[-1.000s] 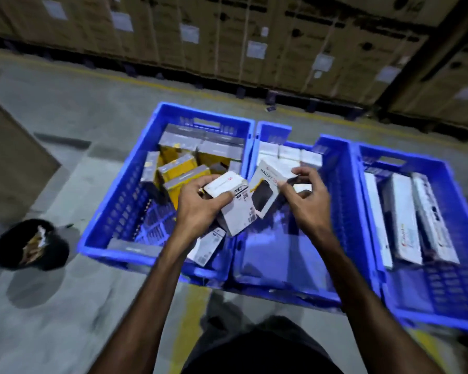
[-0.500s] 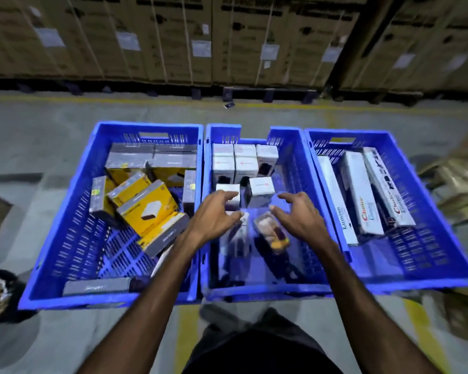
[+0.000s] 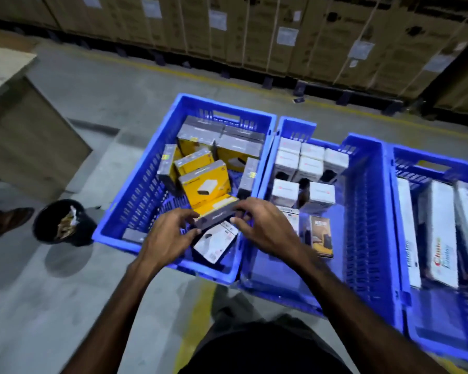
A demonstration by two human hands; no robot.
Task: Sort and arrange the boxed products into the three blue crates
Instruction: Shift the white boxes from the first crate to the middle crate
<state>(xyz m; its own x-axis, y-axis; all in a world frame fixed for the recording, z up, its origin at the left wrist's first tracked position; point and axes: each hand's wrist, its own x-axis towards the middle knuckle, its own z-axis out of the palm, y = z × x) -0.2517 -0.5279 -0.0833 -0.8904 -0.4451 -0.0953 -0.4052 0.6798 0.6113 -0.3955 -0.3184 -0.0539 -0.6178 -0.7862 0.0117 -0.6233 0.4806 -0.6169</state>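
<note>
Head view: grey-sided box (image 3: 217,215) spans both hands' grip.

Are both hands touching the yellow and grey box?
Touching. The head view shows the left hand and right hand with fingers on opposite ends of the yellow and grey box.

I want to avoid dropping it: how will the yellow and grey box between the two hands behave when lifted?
The yellow and grey box looks like rigid carton, so it should probably keep its shape. The left hand and right hand pinch its ends; its smooth printed faces might slip.
</note>
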